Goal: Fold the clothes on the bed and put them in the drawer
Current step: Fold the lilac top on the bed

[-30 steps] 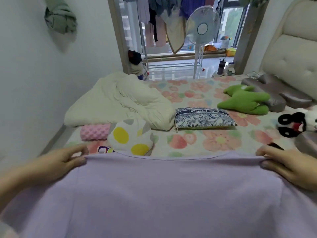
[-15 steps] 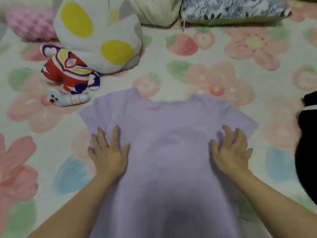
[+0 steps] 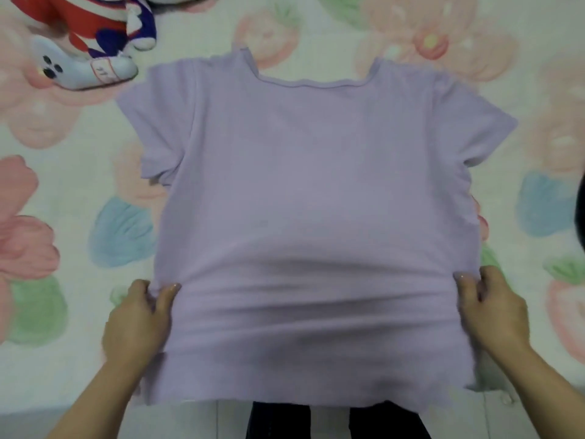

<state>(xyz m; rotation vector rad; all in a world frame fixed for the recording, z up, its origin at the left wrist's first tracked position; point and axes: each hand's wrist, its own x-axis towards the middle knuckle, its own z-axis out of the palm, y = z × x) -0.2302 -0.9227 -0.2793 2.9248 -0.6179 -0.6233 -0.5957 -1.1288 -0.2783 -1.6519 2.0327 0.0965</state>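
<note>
A lilac short-sleeved T-shirt (image 3: 310,191) lies flat on the floral bedsheet (image 3: 63,343), neck away from me and hem hanging over the near bed edge. My left hand (image 3: 139,318) pinches the shirt's left side seam low down, thumb on top of the cloth. My right hand (image 3: 493,315) pinches the right side seam at the same height. Both sleeves lie spread out to the sides.
A red, white and blue plush toy (image 3: 91,36) lies on the sheet just beyond the shirt's left sleeve. A dark object (image 3: 581,217) shows at the right frame edge. My dark trousers (image 3: 335,421) and pale floor tiles show below the bed edge.
The shirt went from held up by its top edge to lying flat. My hands slid from the chest area down and outward to the side seams and closed on them.
</note>
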